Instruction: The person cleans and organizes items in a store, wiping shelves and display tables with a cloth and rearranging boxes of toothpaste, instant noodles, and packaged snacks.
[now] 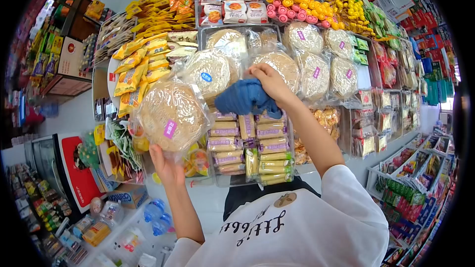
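My left hand (167, 164) grips the lower edge of a clear bag of round flatbreads (161, 113), tilted up in front of me with a purple label on it. My right hand (269, 83) has its fingers closed on a bunched blue cloth (242, 99), which hangs over the display. Behind the cloth lies another flatbread bag (281, 66), partly covered by my hand. Between the two hands is a flatbread bag with a blue label (206, 77). Below the cloth, small purple-and-beige wrapped snack bars (225, 145) fill a clear bin.
More purple-labelled flatbread bags (315, 73) lie to the right. Yellow snack packets (132, 71) are at the left, white packets (235, 11) at the back. A wire rack (413, 168) stands at the lower right. Blue bottles (158, 216) and boxes sit on the floor at the lower left.
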`<state>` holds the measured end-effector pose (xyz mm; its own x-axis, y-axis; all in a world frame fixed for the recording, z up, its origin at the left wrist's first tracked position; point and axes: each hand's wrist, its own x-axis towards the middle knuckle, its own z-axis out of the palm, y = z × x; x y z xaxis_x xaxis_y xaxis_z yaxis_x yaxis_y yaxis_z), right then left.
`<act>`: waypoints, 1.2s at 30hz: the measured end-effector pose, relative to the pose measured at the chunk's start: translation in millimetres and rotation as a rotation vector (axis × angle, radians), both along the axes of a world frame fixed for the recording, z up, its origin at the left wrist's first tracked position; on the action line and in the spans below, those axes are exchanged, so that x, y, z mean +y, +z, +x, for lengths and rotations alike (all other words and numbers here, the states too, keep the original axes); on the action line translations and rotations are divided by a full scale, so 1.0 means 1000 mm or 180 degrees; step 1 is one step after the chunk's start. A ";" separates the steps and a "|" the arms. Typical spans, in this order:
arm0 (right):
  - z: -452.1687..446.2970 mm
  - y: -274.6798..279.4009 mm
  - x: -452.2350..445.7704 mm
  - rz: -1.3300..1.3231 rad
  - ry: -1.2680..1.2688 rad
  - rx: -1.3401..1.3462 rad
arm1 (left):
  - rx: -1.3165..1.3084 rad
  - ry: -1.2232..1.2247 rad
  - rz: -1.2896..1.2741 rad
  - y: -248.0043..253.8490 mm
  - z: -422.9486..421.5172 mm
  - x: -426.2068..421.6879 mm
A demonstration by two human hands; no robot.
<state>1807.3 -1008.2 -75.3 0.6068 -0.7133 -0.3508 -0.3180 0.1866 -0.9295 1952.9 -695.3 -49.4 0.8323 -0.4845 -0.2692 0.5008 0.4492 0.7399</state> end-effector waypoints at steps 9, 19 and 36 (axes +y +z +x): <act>-0.117 0.038 0.010 0.1349 0.0287 0.0992 | 0.0012 -0.0169 0.0030 0.005 -0.014 -0.032; -0.082 -0.041 0.019 0.2691 -0.0942 -0.0620 | 0.0073 -0.0199 0.0034 0.012 -0.041 -0.044; -0.101 0.075 -0.070 0.0131 -0.0167 -0.0276 | 0.0195 0.0080 -0.0092 0.016 -0.037 -0.021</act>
